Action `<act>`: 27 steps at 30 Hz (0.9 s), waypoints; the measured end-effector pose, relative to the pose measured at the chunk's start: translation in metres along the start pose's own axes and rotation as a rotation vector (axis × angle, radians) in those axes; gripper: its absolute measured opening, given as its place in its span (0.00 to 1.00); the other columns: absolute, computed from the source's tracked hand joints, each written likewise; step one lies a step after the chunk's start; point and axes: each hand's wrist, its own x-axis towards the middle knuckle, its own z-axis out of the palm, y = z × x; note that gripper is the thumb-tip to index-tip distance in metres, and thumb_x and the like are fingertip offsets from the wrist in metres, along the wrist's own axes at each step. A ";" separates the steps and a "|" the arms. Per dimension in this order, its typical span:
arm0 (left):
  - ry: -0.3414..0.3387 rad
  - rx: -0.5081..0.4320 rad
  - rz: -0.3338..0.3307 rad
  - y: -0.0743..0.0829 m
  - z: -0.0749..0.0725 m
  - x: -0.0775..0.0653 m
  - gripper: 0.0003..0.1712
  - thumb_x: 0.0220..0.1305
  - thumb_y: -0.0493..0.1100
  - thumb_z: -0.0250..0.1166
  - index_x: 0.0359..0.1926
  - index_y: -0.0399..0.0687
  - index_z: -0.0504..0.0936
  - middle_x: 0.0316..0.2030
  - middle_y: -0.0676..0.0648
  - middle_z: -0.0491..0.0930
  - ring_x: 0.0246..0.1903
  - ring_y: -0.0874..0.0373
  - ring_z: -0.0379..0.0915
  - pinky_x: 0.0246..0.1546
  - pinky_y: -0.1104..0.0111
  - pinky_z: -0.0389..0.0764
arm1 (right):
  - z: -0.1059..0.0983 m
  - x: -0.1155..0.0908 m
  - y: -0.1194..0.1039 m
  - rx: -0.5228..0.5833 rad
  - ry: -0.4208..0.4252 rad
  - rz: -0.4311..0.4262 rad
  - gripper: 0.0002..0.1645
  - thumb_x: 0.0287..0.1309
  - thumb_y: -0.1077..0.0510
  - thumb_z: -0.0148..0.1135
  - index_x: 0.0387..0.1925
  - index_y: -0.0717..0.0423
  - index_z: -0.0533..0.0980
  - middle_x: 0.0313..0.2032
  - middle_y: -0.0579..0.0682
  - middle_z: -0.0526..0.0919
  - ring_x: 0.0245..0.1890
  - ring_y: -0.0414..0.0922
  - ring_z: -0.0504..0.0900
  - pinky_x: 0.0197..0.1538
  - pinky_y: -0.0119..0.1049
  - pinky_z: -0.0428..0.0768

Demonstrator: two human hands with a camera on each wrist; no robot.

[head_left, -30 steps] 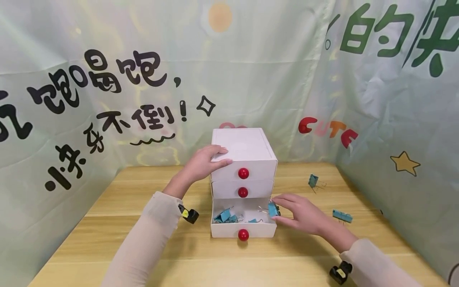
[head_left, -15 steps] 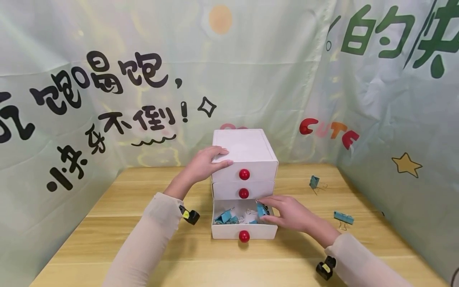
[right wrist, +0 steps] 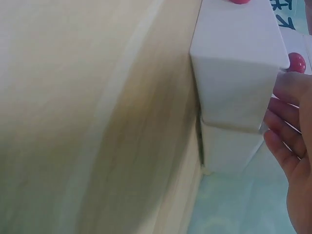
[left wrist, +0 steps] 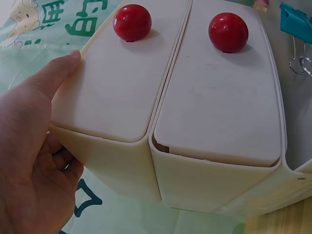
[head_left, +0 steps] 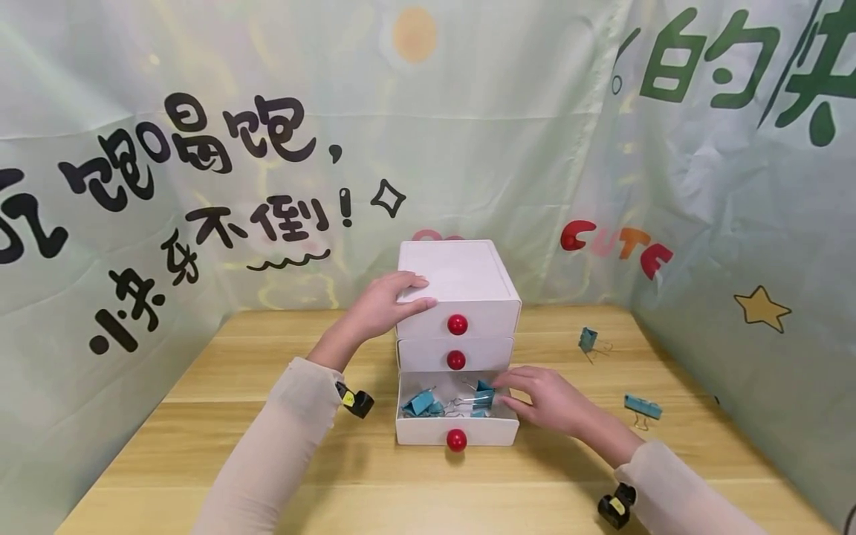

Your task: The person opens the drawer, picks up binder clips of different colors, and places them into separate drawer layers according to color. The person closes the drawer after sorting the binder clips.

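A white drawer box (head_left: 458, 271) with red knobs stands on the wooden table, its bottom drawer (head_left: 428, 432) pulled out. My left hand (head_left: 381, 301) rests on the box's upper left corner; in the left wrist view its thumb lies along the front edge. Inside the drawer lie several teal binder clips (head_left: 420, 403) at the left, and a larger teal binder clip (head_left: 483, 396) stands at the right. My right hand (head_left: 548, 397) is beside that clip at the drawer's right wall, fingers apart and holding nothing. From the right wrist view, the drawer's wall hides the clips.
Two more teal binder clips lie on the table to the right: one farther back (head_left: 588, 339), one nearer (head_left: 643, 406). A printed cloth (head_left: 508, 148) hangs behind and along both sides of the table.
My right hand has carried a binder clip leftward over the drawer, let it go inside, and drawn back slightly to the right. My left hand has stayed on the box.
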 end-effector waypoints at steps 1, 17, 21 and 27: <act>0.002 0.000 0.003 0.000 0.000 0.000 0.31 0.64 0.63 0.63 0.61 0.51 0.78 0.65 0.45 0.71 0.67 0.47 0.61 0.66 0.50 0.62 | 0.000 -0.002 0.001 -0.002 0.009 0.006 0.14 0.61 0.54 0.67 0.48 0.50 0.83 0.47 0.45 0.85 0.48 0.45 0.83 0.51 0.47 0.81; 0.008 -0.004 0.009 0.002 -0.002 0.001 0.31 0.63 0.62 0.63 0.61 0.50 0.79 0.65 0.44 0.71 0.67 0.47 0.61 0.66 0.51 0.62 | -0.010 -0.038 0.028 -0.092 0.156 0.051 0.16 0.56 0.56 0.71 0.48 0.51 0.83 0.46 0.45 0.85 0.47 0.46 0.83 0.47 0.47 0.82; 0.013 -0.001 0.013 0.002 -0.002 0.001 0.31 0.63 0.62 0.63 0.60 0.50 0.79 0.65 0.44 0.71 0.66 0.47 0.61 0.66 0.51 0.62 | -0.016 -0.048 0.031 -0.095 0.147 0.096 0.16 0.57 0.56 0.71 0.48 0.50 0.82 0.46 0.45 0.85 0.47 0.47 0.83 0.47 0.49 0.81; 0.010 -0.001 0.012 0.001 -0.001 0.001 0.31 0.63 0.62 0.63 0.60 0.50 0.79 0.64 0.44 0.71 0.66 0.47 0.62 0.66 0.51 0.63 | -0.022 -0.063 0.035 -0.112 0.147 0.137 0.17 0.56 0.56 0.71 0.48 0.52 0.83 0.46 0.48 0.85 0.47 0.50 0.83 0.47 0.51 0.81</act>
